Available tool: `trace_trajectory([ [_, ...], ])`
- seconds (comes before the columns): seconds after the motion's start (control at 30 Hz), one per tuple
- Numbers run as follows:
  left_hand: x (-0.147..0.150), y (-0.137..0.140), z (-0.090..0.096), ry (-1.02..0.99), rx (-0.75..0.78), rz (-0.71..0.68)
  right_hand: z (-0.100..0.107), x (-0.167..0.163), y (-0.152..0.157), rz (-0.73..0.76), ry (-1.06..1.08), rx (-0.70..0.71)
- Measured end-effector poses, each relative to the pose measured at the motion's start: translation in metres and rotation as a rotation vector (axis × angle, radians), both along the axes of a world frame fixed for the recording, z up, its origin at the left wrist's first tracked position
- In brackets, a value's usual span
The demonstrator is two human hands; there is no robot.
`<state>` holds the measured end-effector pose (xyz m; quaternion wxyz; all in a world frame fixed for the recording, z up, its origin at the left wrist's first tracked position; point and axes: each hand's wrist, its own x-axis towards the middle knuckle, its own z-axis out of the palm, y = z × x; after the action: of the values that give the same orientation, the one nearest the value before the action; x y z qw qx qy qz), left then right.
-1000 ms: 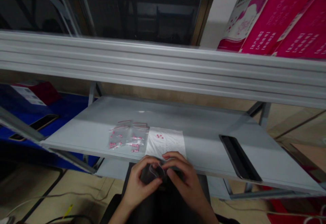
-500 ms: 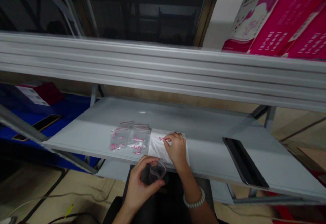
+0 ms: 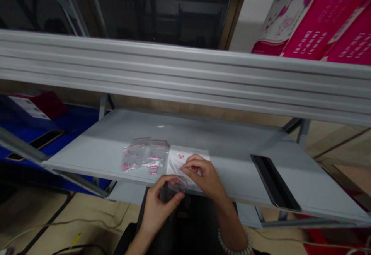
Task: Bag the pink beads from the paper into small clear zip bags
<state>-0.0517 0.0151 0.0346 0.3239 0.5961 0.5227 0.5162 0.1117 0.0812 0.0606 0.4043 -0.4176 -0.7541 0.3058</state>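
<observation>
Two hands at shelf edge: left hand (image 3: 156,204) pinches a clear small bag (image 3: 177,185) mouth-up, right hand (image 3: 203,173) just right of and above it, fingertips narrowed, contents not discernible, pink beads (image 3: 181,156) lying beyond on white sheet (image 3: 185,158).

Both forearms are bare; no sleeves are visible. The left hand (image 3: 158,204) carries no ring, glove or wristband. The right hand (image 3: 204,175) is likewise ungloved. A pale beaded bracelet (image 3: 232,245) encircles the right wrist. Dark clothing covers the lap below.
</observation>
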Motion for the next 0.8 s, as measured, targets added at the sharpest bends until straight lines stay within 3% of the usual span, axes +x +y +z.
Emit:
trace_trajectory([
  [0.13,0.0,0.0,-0.002,0.006,-0.001,0.001,-0.026,-0.006,0.031,-0.273,-0.133,0.103],
  [0.3,-0.001,0.0,-0.005,-0.01,0.023,-0.003,-0.038,-0.016,0.044,-0.315,-0.207,0.12],
  [0.47,-0.001,0.001,-0.003,-0.019,-0.017,-0.017,-0.031,-0.017,0.039,-0.306,-0.181,0.113],
  [0.57,-0.001,0.001,-0.002,-0.031,-0.042,-0.018,-0.011,-0.011,0.023,-0.224,-0.114,0.1],
  [0.7,-0.002,0.002,-0.004,-0.062,-0.051,-0.023,0.018,0.0,-0.007,0.063,0.008,0.024],
  [0.8,-0.002,0.003,-0.007,-0.086,-0.072,-0.01,0.024,0.002,-0.014,0.163,0.016,-0.018],
])
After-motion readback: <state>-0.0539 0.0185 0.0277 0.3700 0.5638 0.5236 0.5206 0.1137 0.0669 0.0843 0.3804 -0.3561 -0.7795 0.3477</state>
